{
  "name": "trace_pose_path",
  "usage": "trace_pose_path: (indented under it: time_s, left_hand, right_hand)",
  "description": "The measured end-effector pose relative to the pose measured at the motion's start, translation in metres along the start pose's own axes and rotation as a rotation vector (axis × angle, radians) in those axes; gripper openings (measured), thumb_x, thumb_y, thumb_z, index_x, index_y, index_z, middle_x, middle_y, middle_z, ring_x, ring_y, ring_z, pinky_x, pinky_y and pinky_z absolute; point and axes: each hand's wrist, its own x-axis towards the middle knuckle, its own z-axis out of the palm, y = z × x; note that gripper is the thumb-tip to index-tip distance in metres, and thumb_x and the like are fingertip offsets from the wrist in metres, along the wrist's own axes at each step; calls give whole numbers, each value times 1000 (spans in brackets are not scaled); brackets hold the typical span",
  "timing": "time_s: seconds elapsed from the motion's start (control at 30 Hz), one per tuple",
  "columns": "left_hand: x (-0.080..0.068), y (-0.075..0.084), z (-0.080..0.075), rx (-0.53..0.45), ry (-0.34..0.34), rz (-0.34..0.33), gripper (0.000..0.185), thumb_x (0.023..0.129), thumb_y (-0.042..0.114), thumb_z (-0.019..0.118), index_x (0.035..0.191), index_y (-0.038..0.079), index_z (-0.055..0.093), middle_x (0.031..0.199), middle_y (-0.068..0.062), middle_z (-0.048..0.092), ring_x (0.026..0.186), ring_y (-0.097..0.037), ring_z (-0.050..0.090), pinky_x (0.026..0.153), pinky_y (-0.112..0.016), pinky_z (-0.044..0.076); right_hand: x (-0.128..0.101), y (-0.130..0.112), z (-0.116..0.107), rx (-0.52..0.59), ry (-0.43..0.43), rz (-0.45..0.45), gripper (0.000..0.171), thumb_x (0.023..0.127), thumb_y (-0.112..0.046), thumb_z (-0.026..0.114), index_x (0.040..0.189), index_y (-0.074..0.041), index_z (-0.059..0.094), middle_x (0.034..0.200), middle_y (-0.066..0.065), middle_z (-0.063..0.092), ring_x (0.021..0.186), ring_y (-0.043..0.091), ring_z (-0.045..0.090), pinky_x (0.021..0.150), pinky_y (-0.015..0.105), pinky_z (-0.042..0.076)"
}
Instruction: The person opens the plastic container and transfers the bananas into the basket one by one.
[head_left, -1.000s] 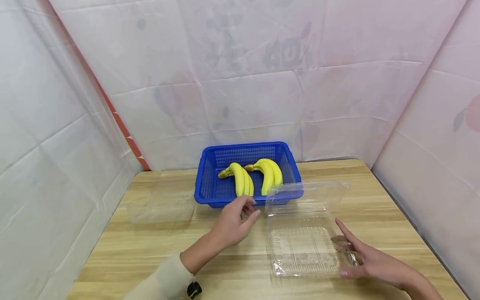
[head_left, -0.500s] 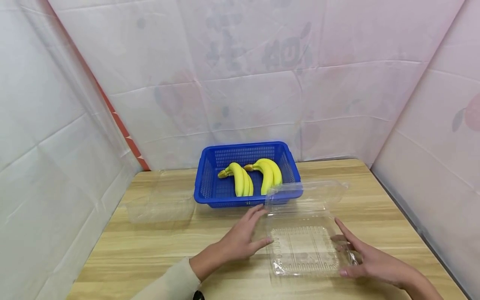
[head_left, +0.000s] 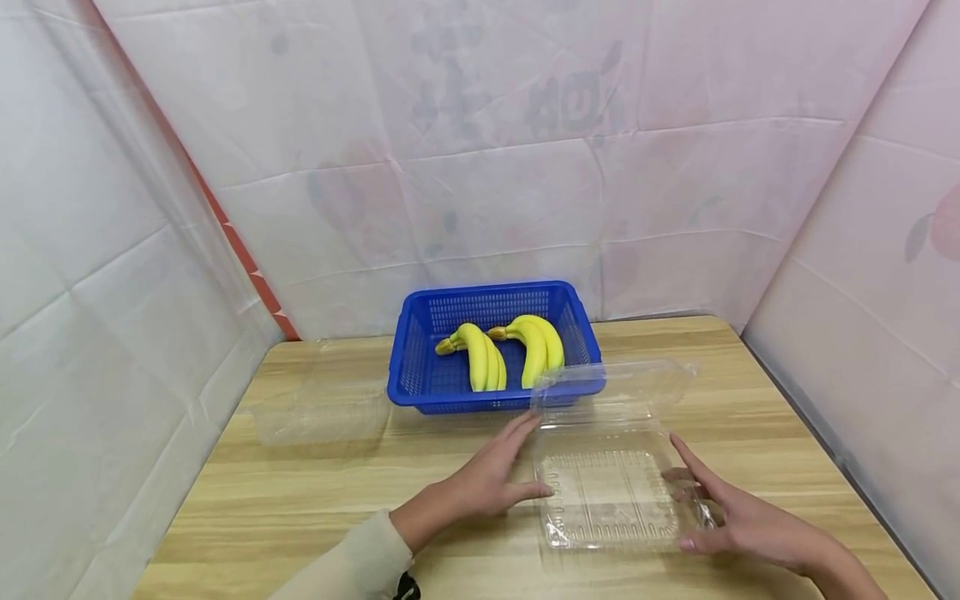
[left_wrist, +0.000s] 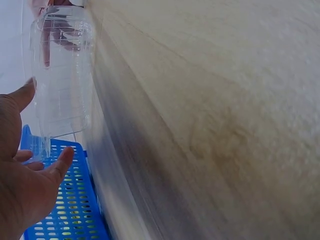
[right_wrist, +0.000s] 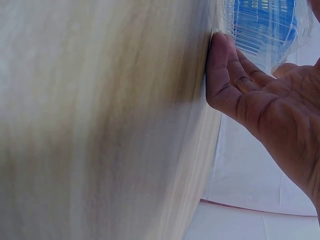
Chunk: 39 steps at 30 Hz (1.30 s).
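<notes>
A clear plastic clamshell container [head_left: 600, 500] sits on the table with its lid [head_left: 618, 392] raised and leaning back over the basket's front right corner. At its left side is my left hand [head_left: 487, 479], thumb and fingers spread along the edge; the left wrist view also shows the hand [left_wrist: 30, 185] beside the clear wall. My right hand [head_left: 738, 517] is against the container's right side, index finger extended and the other fingers partly behind the plastic. In the right wrist view, that hand's [right_wrist: 270, 100] fingertips are low by the table surface. Neither hand grips anything.
Behind the container, a blue plastic basket [head_left: 401, 367] holds two bunches of bananas [head_left: 480, 358]. Another clear container [head_left: 322, 412] stands open on the left of the wooden table [head_left: 300, 508]. White printed sheets [head_left: 495, 200] enclose the back and both sides.
My left hand has moved right and down from near the basket's front edge to the clamshell's left side, its fingers spreading. The right hand and the container have stayed put.
</notes>
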Motion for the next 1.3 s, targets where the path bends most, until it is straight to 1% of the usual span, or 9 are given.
trace_pose_path:
  time_s: [0.37,0.57,0.63,0.67,0.8,0.87,0.93,1.17,1.3]
  left_hand:
    - [8,-1,1,-14,1,12,99,95,47,80,171,18,23,180,-1,22,165,-30,30,132,-54,32]
    - [12,0,2,-16,-5,11,99,94,47,81,171,18,25,180,-3,25,164,-30,32,131,-53,34]
    - [13,1,2,-10,-6,13,99,93,47,81,170,18,27,179,-3,26,164,-30,33,131,-53,35]
    - [13,1,2,-7,-6,17,99,93,47,82,170,18,27,179,-4,26,163,-30,34,131,-53,35]
    - [16,3,3,-3,-7,41,97,93,46,82,169,16,29,178,-4,28,163,-30,35,130,-52,36]
    - [18,4,5,-11,-7,54,96,94,44,82,169,15,29,178,-5,29,162,-30,36,130,-51,37]
    - [21,6,6,-13,-6,61,95,95,43,82,168,14,30,178,-6,29,162,-30,37,130,-50,38]
    - [26,8,8,-19,-2,50,95,94,40,83,169,17,30,178,-4,30,160,-27,39,130,-48,38]
    - [26,9,10,-35,-5,47,97,94,41,83,170,16,28,178,-4,29,158,-27,43,129,-46,40]
  right_hand:
    - [-4,0,-1,-32,32,-17,120,97,-16,78,171,-29,-15,163,36,30,128,-19,48,91,14,51]
    - [-5,4,-2,-16,27,-12,119,98,-14,76,171,-30,-17,164,36,28,128,-19,48,91,14,52]
    - [-6,6,-2,-18,32,-7,118,99,-14,75,171,-31,-17,164,30,30,127,-17,49,90,14,51]
    - [-6,7,-2,-17,35,-5,117,99,-14,75,171,-31,-17,164,23,32,127,-16,50,90,14,51]
    - [-10,12,-2,-33,60,-14,116,100,-14,74,171,-29,-16,157,-15,41,126,-13,53,89,14,51]
    - [-12,14,-3,-31,67,-15,116,100,-13,74,171,-29,-16,150,-29,41,125,-13,52,88,15,51]
    - [-13,15,-4,-27,70,-11,116,99,-13,74,171,-29,-16,148,-33,40,125,-14,52,88,15,52]
    - [-14,16,-8,7,48,13,116,100,-12,72,170,-31,-18,148,-31,37,125,-16,50,86,19,55]
    - [-16,16,-9,-2,46,-3,116,100,-11,72,170,-29,-19,146,-37,38,124,-16,51,86,19,55]
